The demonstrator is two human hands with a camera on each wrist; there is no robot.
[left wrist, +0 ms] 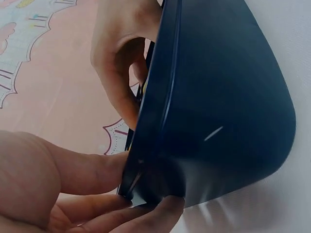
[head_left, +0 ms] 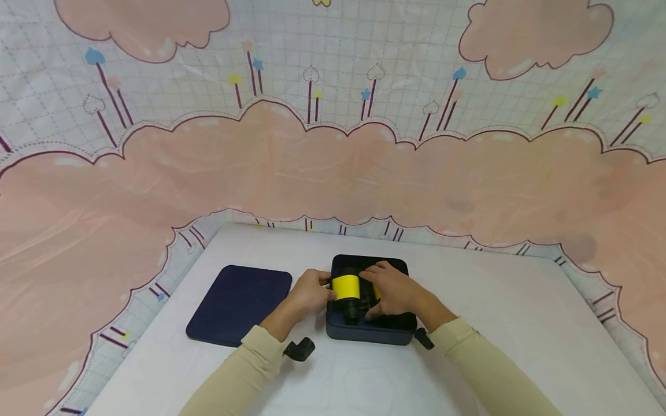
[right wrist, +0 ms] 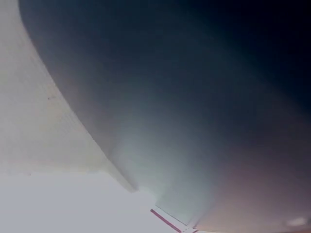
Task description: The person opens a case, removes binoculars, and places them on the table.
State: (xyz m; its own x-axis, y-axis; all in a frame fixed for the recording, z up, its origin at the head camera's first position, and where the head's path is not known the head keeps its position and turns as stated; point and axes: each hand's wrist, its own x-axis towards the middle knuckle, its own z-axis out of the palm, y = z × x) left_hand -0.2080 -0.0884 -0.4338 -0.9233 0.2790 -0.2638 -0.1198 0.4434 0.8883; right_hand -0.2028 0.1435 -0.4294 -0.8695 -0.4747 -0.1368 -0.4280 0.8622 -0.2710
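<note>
Black binoculars with yellow bands [head_left: 346, 287] lie inside a dark navy box [head_left: 370, 335] on the white table. My right hand [head_left: 396, 289] reaches into the box from the right and grips the binoculars' right barrel, hiding much of it. At the box's left side, my left hand [head_left: 311, 292] pinches the wall at the rim. In the left wrist view, the left thumb [left wrist: 92, 170] lies on the rim and the fingers press the outside of the box [left wrist: 218, 97]. A blurred box wall [right wrist: 146, 97] fills most of the right wrist view.
A flat navy lid [head_left: 239, 303] lies on the white table [head_left: 468, 277] to the left of the box. Small black wrist devices [head_left: 300, 349] hang beneath both forearms. Behind the table rises a pink cloud-patterned cloth [head_left: 333, 173].
</note>
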